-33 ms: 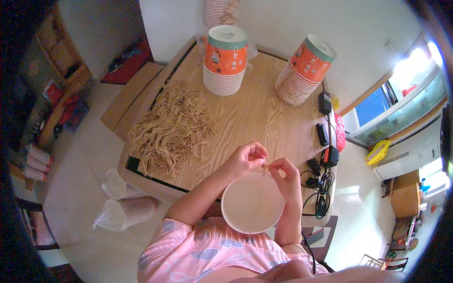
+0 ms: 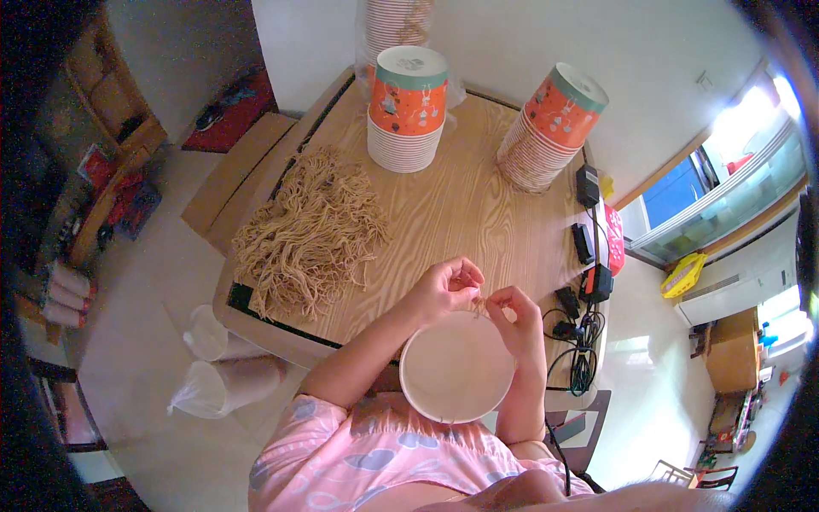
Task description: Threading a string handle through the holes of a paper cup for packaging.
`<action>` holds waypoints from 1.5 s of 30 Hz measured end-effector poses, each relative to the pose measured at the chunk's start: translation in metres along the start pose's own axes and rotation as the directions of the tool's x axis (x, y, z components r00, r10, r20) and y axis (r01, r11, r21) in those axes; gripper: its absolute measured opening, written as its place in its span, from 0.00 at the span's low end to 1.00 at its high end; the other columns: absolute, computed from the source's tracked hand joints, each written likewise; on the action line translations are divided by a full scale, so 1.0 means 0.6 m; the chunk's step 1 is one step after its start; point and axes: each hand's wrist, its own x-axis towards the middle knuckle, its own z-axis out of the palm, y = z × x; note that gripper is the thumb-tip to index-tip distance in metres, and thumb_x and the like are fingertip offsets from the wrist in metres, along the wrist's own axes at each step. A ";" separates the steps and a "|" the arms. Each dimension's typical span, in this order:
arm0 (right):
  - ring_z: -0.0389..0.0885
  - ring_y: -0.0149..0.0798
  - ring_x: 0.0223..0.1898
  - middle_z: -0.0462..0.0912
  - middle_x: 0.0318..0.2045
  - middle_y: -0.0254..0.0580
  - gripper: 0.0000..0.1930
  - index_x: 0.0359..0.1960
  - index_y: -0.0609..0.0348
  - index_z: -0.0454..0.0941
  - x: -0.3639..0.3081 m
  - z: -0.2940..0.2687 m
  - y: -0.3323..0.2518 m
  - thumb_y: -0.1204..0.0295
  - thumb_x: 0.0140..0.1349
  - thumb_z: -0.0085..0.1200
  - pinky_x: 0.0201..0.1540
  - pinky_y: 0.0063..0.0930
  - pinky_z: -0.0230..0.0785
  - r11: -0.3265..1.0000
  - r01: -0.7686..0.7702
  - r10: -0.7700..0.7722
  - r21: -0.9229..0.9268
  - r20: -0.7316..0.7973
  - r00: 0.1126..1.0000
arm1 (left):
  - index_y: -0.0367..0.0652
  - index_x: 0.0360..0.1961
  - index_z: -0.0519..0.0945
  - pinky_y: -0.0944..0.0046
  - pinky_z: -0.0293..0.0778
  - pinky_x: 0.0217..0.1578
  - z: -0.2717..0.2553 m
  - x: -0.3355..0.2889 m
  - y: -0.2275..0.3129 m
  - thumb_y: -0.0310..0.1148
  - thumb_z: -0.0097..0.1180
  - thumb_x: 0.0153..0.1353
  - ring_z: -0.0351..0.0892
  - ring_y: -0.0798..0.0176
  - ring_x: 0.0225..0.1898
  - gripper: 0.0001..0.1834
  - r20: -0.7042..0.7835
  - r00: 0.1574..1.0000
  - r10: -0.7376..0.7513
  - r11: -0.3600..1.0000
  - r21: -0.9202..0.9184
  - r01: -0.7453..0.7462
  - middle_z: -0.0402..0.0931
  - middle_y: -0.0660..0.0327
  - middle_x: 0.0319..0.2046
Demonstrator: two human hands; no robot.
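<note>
A white paper bucket (image 2: pixel 458 367), its open mouth turned up toward me, rests against my body at the near table edge. At its far rim my left hand (image 2: pixel 448 286) and my right hand (image 2: pixel 516 317) are close together, each with fingers pinched. Between them shows a short bit of tan string (image 2: pixel 480 305), thin and hard to make out. Another small string end pokes out at the bucket's near rim. On the table to the left lies a loose heap of tan strings (image 2: pixel 311 235).
Upside-down stacks of orange-and-green paper buckets stand at the back (image 2: pixel 408 111) and back right (image 2: pixel 554 124); string hangs about the right stack. Black adapters and coiled cables (image 2: pixel 584 358) line the right table edge. Bagged buckets (image 2: pixel 230 388) lie on the floor left, near a cardboard box (image 2: pixel 235 175).
</note>
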 end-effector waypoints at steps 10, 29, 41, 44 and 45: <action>0.75 0.27 0.33 0.79 0.28 0.33 0.05 0.33 0.61 0.77 -0.004 -0.002 0.012 0.79 0.54 0.55 0.39 0.22 0.67 0.980 -0.120 0.120 0.161 0.004 0.993 | 0.42 0.35 0.73 0.71 0.70 0.41 0.002 -0.002 -0.001 0.24 0.55 0.54 0.73 0.74 0.35 0.08 0.008 1.000 0.018 0.999 0.030 -0.018 0.73 0.68 0.31; 0.75 0.28 0.32 0.79 0.27 0.35 0.03 0.30 0.62 0.77 -0.001 -0.001 0.001 0.79 0.53 0.56 0.38 0.21 0.67 0.989 -0.104 0.105 0.102 0.000 0.994 | 0.42 0.36 0.73 0.70 0.72 0.39 0.005 -0.013 0.012 0.26 0.55 0.55 0.74 0.72 0.34 0.07 -0.032 0.999 0.021 0.986 0.168 -0.016 0.73 0.67 0.30; 0.76 0.29 0.35 0.80 0.30 0.36 0.04 0.31 0.64 0.76 -0.003 0.000 -0.005 0.82 0.53 0.55 0.42 0.22 0.68 0.970 -0.098 0.106 0.224 -0.025 0.994 | 0.41 0.36 0.73 0.70 0.72 0.38 0.003 -0.016 0.018 0.25 0.54 0.55 0.75 0.71 0.35 0.07 0.007 0.999 0.040 0.995 0.086 -0.040 0.73 0.65 0.31; 0.76 0.28 0.34 0.79 0.29 0.35 0.04 0.30 0.64 0.76 -0.004 0.002 -0.008 0.82 0.52 0.55 0.41 0.21 0.68 0.967 -0.089 0.100 0.238 -0.034 0.994 | 0.41 0.36 0.73 0.71 0.72 0.38 0.001 -0.015 0.015 0.24 0.55 0.55 0.75 0.71 0.35 0.07 0.006 0.999 0.041 0.992 0.122 -0.041 0.73 0.66 0.30; 0.76 0.28 0.34 0.79 0.29 0.35 0.04 0.30 0.64 0.76 -0.003 0.002 -0.005 0.82 0.52 0.55 0.41 0.21 0.68 0.967 -0.089 0.101 0.238 -0.035 0.994 | 0.41 0.36 0.73 0.71 0.72 0.38 0.002 -0.015 0.017 0.24 0.55 0.55 0.75 0.71 0.35 0.07 0.008 0.999 0.040 0.992 0.122 -0.041 0.73 0.66 0.30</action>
